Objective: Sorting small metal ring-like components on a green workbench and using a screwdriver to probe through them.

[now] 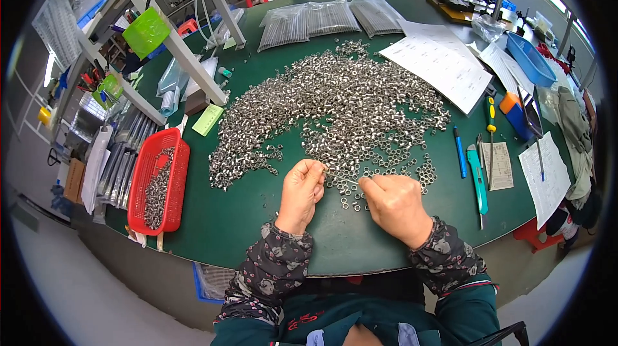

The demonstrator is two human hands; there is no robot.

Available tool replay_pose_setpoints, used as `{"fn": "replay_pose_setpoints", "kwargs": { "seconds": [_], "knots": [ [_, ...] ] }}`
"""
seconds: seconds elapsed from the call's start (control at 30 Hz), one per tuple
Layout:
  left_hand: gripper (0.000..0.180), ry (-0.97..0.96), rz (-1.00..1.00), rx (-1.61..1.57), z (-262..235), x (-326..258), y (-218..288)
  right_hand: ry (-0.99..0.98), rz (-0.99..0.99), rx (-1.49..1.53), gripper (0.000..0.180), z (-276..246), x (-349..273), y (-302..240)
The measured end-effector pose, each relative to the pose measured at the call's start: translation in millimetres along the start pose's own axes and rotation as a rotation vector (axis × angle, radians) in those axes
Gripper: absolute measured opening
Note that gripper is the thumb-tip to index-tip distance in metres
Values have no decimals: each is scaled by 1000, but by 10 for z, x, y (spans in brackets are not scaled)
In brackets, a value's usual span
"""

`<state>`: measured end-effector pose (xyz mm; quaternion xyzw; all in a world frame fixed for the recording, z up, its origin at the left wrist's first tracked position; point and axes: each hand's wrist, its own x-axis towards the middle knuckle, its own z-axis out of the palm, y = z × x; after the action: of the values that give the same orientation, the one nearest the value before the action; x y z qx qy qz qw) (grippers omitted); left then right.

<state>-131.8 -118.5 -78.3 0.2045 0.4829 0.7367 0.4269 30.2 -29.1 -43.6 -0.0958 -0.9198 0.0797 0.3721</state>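
Note:
A wide heap of small silvery metal rings (347, 98) covers the middle of the green table (251, 211). Close to its near edge, my left hand (301, 195) is closed in a pinch, with a small metal ring (325, 169) at the fingertips. My right hand (398, 205) makes a fist around a thin metal rod (343, 180). The rod points left, and its tip reaches the ring. Several loose rings (357, 206) lie flat beside my right hand. The rod's handle end is hidden inside my fist.
A red basket (183, 185) of rings stands at left. To the right lie a blue pen (460, 153), a teal cutter knife (477, 178), a yellow-handled screwdriver (491, 114) and paper sheets (444, 69). Bagged metal rods (331, 18) lie at the back; shelf posts (193, 66) rise at left.

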Motion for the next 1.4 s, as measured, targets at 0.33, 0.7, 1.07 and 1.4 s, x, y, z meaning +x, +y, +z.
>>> {"fn": "replay_pose_setpoints", "kwargs": {
  "seconds": [0.33,0.7,1.07,1.4],
  "knots": [
    [23,-94,-233,-274,42,-6,-21,-29,756,783,20,236,8,200],
    [23,-236,-309,-287,118,-49,-64,-26,817,907,11,451,33,239],
    [28,-120,-363,-277,111,-41,-68,-151,758,847,15,421,51,120],
    [30,-96,-370,-255,116,-35,-77,-34,722,977,16,511,34,97]
  ]
}}
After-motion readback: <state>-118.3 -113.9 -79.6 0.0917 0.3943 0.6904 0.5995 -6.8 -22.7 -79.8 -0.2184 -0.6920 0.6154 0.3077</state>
